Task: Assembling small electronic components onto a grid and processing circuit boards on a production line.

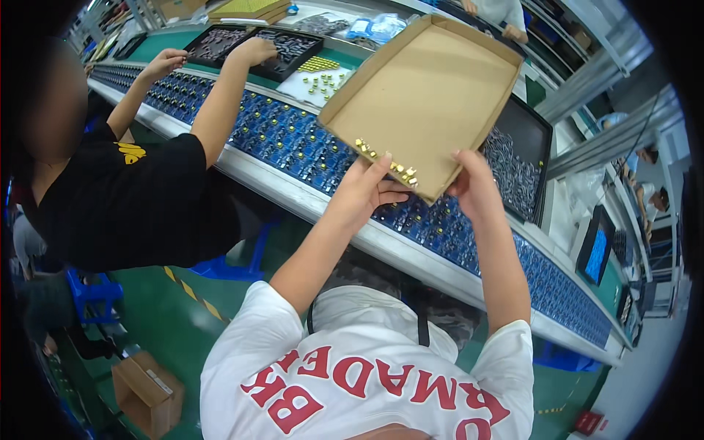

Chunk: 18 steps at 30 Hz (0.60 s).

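Observation:
A shallow cardboard tray (433, 88) is tilted up over the conveyor line between my hands. Several small gold-coloured metal parts (402, 173) have gathered along its near edge. My left hand (361, 189) grips that edge, its thumb over the rim beside the parts. At the tray's near right corner, my right hand (475, 183) is closed on the wall. Below runs a long row of blue circuit boards (293, 143), many with small gold parts on them. The tray hides part of the boards and of the table behind.
To my left a co-worker in a black shirt (147, 198) reaches into black trays of small parts (282, 51). A white sheet with gold parts (315, 84) lies nearby. A black tray of grey parts (517, 172) sits at right, and a screen (595, 253) farther right.

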Tool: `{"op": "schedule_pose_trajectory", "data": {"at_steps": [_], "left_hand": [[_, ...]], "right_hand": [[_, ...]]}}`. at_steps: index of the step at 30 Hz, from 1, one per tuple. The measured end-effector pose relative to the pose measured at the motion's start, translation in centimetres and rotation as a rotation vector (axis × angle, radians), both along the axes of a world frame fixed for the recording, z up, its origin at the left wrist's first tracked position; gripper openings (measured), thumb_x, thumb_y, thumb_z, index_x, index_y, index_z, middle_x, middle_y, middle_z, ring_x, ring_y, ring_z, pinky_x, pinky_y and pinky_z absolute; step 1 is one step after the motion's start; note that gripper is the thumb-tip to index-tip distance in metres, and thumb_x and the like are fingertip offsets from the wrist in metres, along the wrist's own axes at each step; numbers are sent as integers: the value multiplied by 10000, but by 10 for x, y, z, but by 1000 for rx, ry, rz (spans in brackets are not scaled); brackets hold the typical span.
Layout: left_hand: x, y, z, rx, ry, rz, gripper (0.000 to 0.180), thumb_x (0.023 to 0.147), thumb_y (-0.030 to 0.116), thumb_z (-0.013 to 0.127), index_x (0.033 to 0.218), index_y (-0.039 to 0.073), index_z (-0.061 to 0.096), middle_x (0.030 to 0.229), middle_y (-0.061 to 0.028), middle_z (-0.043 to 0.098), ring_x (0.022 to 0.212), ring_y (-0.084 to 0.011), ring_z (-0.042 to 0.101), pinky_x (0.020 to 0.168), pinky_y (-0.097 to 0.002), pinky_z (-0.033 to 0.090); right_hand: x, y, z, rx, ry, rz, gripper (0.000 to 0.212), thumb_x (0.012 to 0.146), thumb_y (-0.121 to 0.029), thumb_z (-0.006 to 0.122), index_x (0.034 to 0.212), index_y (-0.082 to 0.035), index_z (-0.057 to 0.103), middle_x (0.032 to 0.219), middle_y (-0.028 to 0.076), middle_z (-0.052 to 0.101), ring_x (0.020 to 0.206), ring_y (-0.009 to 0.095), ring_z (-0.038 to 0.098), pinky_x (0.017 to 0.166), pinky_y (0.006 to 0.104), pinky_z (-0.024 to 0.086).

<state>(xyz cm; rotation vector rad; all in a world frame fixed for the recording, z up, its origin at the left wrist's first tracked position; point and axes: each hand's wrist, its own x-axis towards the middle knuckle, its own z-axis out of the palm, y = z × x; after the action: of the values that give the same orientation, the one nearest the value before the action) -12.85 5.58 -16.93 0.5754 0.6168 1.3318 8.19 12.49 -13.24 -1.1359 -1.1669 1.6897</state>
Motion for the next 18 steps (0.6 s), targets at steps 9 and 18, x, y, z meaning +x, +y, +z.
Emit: {"op": "schedule_pose_trajectory", "data": {"at_steps": [9,18], "left_hand": [[-146,59,-19,-17,235,361,498,923,245,559,1325,-5,403,1178,-193,586,954,-268,661,804,-345,528],[-165,129,-21,-5,610,498,382,889,180,574,1214,-17,539,1148,-147,611,1031,-196,605,871,-296,460]], "right_hand": [[-87,119,30,541,-308,-383,385,818,-219,538,1106,35,577,940,131,669,860,219,646,715,338,506],[-127,130,28,832,-659,-515,338,798,-199,558,1014,58,593,903,204,673,835,305,650,777,375,491]]}}
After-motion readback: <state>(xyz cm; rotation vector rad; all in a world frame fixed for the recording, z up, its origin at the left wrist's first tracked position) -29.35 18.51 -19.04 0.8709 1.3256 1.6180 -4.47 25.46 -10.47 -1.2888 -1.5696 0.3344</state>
